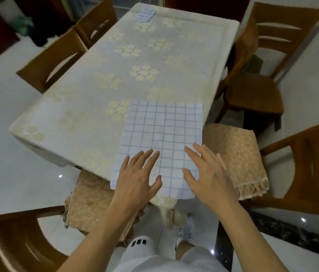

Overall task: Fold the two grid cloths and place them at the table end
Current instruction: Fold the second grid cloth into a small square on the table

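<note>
Pale floor tiles are gleaming around a table draped in a flowered covering. Nearest, at six o'clock, the left hand and right hand are lying flat with fingers spread, pressing on the near end of the unfolded grid cloth, which is overhanging the table's near corner. Cushioned chairs are flanking it at three and eight o'clock. Far off at twelve o'clock, the folded grid cloth is sitting at the table end.

Wooden chairs around table; fringed cushions on near seats.
</note>
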`<control>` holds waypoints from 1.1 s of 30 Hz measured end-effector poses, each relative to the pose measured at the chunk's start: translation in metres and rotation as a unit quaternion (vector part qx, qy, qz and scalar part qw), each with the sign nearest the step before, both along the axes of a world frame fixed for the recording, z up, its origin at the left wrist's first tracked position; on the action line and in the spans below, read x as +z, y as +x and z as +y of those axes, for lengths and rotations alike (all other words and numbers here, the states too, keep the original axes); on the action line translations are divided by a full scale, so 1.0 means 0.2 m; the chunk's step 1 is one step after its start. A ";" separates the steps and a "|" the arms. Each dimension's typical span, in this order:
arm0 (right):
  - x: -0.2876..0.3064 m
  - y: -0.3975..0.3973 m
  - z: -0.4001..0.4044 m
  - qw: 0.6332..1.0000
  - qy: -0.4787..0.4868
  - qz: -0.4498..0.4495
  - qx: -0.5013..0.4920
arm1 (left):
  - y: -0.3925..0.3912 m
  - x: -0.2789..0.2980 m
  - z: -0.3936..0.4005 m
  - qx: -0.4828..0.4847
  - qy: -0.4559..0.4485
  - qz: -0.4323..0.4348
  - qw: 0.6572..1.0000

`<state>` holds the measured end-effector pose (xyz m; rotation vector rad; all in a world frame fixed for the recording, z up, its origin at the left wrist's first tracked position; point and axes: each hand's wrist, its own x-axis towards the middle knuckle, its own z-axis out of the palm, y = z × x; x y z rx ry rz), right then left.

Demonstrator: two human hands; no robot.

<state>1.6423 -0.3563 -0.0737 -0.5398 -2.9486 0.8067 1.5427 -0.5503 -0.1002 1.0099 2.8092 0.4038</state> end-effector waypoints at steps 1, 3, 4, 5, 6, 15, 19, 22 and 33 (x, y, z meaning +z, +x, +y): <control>-0.01 -0.03 0.04 1.000 0.001 0.002 0.015 | -0.02 0.00 0.04 0.010 -0.005 0.001 1.000; -0.03 -0.09 0.12 0.999 0.001 -0.001 0.047 | -0.04 -0.01 0.10 0.028 -0.012 0.001 1.000; -0.04 -0.12 0.15 0.998 0.001 -0.005 0.062 | -0.04 -0.02 0.12 0.037 -0.015 0.002 0.999; -0.05 -0.15 0.17 0.997 0.003 -0.007 0.076 | -0.05 -0.02 0.13 0.043 -0.019 0.004 0.999; -0.06 -0.17 0.19 0.996 0.005 -0.008 0.088 | -0.05 -0.03 0.15 0.047 -0.024 0.005 0.999; -0.27 -0.22 0.23 0.972 0.109 -0.017 0.208 | -0.12 -0.19 -0.03 -0.019 -0.091 0.016 0.996; -0.42 -0.19 0.20 0.953 0.146 -0.057 0.259 | -0.17 -0.31 -0.18 -0.088 -0.142 0.015 0.986; -0.54 -0.15 0.14 0.944 0.146 -0.092 0.280 | -0.18 -0.42 -0.28 -0.127 -0.174 -0.006 0.976; -0.87 -0.12 -0.12 0.940 0.148 -0.179 0.251 | -0.28 -0.68 -0.37 -0.208 -0.194 -0.019 0.958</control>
